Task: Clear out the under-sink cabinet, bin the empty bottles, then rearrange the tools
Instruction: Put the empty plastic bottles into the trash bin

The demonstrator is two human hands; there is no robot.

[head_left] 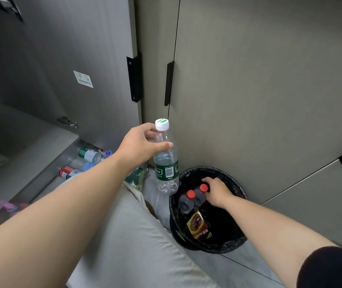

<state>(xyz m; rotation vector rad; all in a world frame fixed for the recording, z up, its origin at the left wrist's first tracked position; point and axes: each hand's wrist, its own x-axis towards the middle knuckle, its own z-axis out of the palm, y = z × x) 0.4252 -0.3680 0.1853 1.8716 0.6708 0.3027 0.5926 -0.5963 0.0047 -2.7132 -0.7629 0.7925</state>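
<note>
Now L grip [143,146] wraps clear bottle [166,163]; R grip [215,192] holds red-cap bottle [199,198] in bin [236,238].

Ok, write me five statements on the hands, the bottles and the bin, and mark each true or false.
1. The left hand grips a clear bottle with a white cap. True.
2. That bottle lies inside the bin. False: it is held upright in the air beside the bin.
3. The right hand is down in the bin, fingers curled on red-capped bottles. True.
4. The bin's liner is white. False: it is black.
5. Several other bottles lie in the open cabinet. True.
</note>
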